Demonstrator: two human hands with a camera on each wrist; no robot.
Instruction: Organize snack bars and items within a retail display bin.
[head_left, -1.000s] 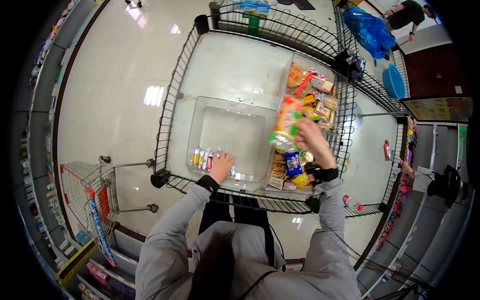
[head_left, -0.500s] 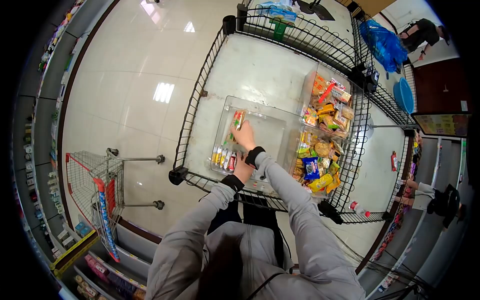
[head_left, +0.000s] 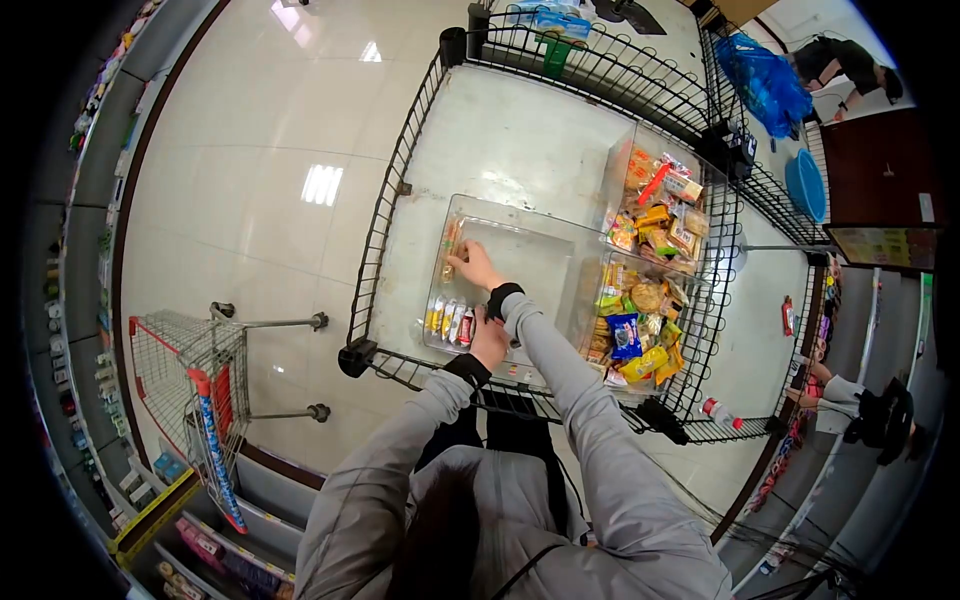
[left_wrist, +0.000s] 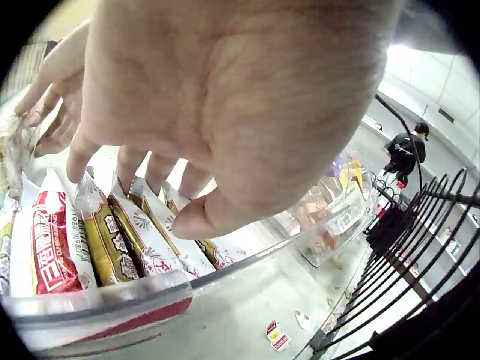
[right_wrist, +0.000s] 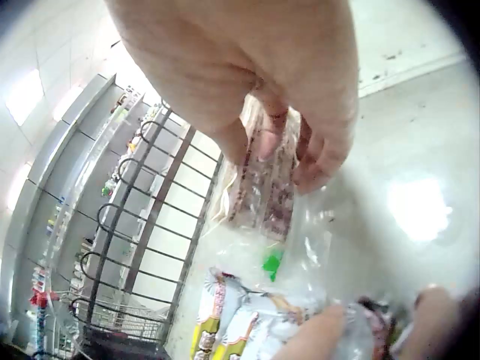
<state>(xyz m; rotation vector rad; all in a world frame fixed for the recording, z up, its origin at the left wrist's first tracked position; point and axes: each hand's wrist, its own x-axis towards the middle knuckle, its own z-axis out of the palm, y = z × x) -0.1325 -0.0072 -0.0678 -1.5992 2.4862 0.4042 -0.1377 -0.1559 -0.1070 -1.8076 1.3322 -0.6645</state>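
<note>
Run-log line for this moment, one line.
right hand: grips long packet in clear tray | left hand: at row of small packets, same tray | mixed snacks: side bins

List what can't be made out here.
- Print on the clear-wrapped packet: blurred in right wrist view, partly under the right hand.
- Some upper ends of the row of snack packets: behind the left hand, left wrist view.
- Fine print on the loose snacks: too small, head view.
</note>
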